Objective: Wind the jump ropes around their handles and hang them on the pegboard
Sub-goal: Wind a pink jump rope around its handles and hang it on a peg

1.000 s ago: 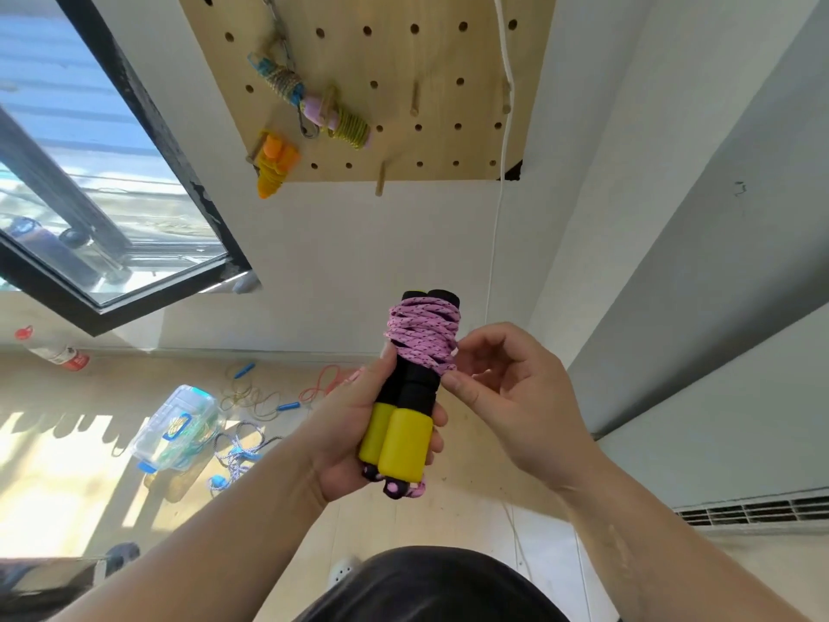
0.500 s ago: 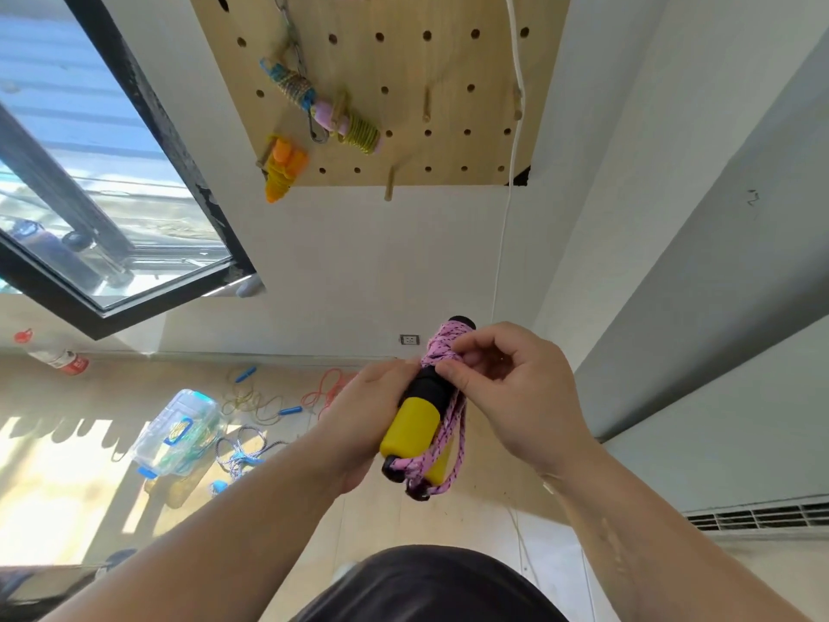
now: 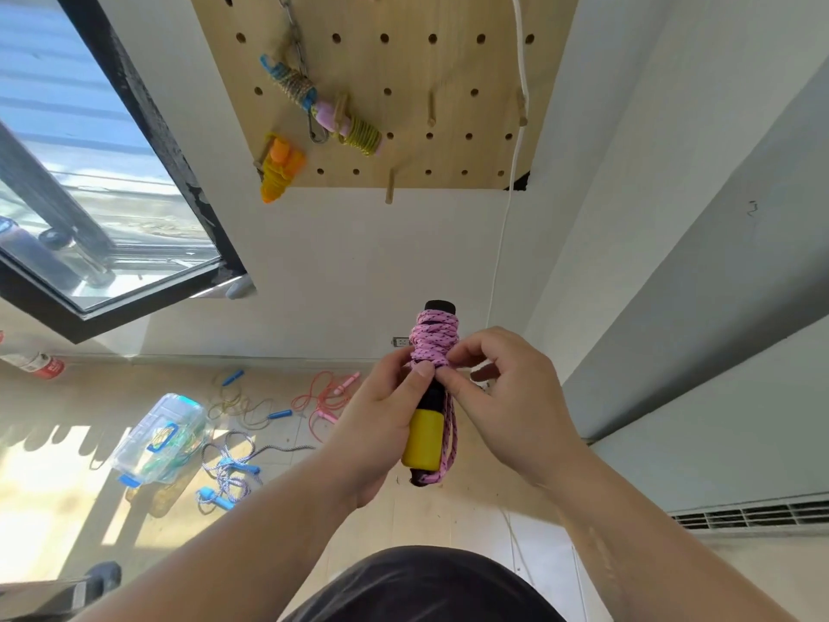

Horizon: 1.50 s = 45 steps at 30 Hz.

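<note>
Pink braided jump rope (image 3: 436, 341) flecked with black is coiled tightly around the upper, black part of a pair of black-and-yellow foam handles (image 3: 423, 437), held upright in front of the person, well below the light wooden pegboard (image 3: 453, 65) on the far wall. A slack loop of the same rope hangs down the right side of the handles to their bottom end.

The left hand (image 3: 381, 417) has its grip wrapped around the handles, thumb pressed at the lower edge of the coil. The right hand (image 3: 504, 397) has a narrow grip, thumb and forefinger pinching the rope just beside the left thumb.

On the left part of the pegboard hang a blue-handled bundle wound in tan cord (image 3: 291, 85), a pink-handled bundle wound in olive cord (image 3: 361, 134) and an orange bundle (image 3: 278, 172).

On the floor to the left lie a loose blue-and-white rope (image 3: 229, 473), a loose red rope with pink handles (image 3: 323, 399), a yellowish rope with blue handles (image 3: 240, 399) and a clear plastic box with blue latches (image 3: 157, 437).
</note>
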{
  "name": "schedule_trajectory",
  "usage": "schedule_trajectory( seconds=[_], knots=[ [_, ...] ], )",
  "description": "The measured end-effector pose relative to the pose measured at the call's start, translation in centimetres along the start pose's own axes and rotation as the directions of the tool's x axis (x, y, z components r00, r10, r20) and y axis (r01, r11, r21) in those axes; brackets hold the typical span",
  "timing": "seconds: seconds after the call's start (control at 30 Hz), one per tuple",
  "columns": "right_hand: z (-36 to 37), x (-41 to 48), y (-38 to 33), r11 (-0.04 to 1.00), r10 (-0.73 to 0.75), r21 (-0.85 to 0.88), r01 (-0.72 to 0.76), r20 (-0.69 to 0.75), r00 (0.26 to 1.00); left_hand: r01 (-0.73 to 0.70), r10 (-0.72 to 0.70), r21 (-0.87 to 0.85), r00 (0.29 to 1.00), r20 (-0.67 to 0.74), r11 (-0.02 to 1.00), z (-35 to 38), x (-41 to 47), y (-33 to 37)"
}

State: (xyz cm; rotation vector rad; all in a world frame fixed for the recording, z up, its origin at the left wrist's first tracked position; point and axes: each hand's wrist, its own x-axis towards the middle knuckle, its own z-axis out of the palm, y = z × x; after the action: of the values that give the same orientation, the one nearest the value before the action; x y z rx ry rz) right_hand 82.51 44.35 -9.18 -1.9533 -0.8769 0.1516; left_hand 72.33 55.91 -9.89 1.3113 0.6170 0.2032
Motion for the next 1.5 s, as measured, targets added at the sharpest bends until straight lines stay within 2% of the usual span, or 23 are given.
schedule_trajectory(
  seconds=[0.2,0.3,0.47,0.63,0.73,0.87,0.97,1.13,1.23,1.27,1.43,1.5],
  knots=[
    [0.4,0.5,-0.7,0.995,0.045,0.09,-0.048,0.033,0.998,-0.041,0.041,0.02,0.999,-0.003,0.999,-0.9,0.3,0.8],
    [0.3,0.5,-0.9,0.995,-0.032,0.091,0.03,0.021,0.999,-0.035,0.035,0.004,0.999,0.007,0.999,-1.5,0.3,1.2],
    [0.2,0.5,-0.1,0.988,-0.145,-0.04,0.146,0.026,0.989,0.003,-0.003,-0.007,1.0,0.015,1.0,-1.9,0.4,1.7],
    [0.3,1.0,0.9,0.889,-0.403,-0.259,0.379,-0.046,0.914,-0.008,0.007,0.03,0.999,0.054,1.0,-2.0,0.5,2.0],
    [0.2,1.1,0.9,0.874,-0.432,-0.261,0.409,-0.034,0.901,-0.024,0.019,0.079,0.998,0.067,0.997,-2.1,0.6,2.1],
    [0.2,0.9,0.5,0.93,-0.338,-0.149,0.335,0.007,0.941,-0.056,0.054,0.128,0.998,0.02,0.99,-1.7,0.5,2.0],
    [0.3,0.6,0.1,0.973,-0.225,-0.041,0.226,0.024,0.974,-0.089,0.094,0.133,0.995,-0.035,0.987,-1.1,0.6,2.1],
    [0.8,0.6,-0.6,0.993,-0.065,0.1,0.061,0.045,0.997,-0.056,0.076,0.159,0.99,-0.122,0.986,-0.4,0.8,1.8],
    [1.1,0.7,-1.1,0.915,0.097,0.384,-0.123,0.087,0.992,-0.06,0.081,0.162,0.988,-0.128,0.985,-0.2,0.6,1.7],
    [1.1,0.8,-1.1,0.892,0.118,0.427,-0.147,0.095,0.988,-0.068,0.088,0.156,0.988,-0.125,0.985,-0.2,0.6,1.7],
    [0.2,1.3,-1.0,0.803,0.14,0.555,-0.218,0.18,0.974,-0.114,0.122,0.101,0.989,-0.08,0.988,-0.5,0.3,1.7],
    [0.1,1.5,-0.9,0.813,0.136,0.537,-0.224,0.2,0.97,-0.101,0.106,0.073,0.992,-0.068,0.992,-0.4,0.2,1.6]
  ],
)
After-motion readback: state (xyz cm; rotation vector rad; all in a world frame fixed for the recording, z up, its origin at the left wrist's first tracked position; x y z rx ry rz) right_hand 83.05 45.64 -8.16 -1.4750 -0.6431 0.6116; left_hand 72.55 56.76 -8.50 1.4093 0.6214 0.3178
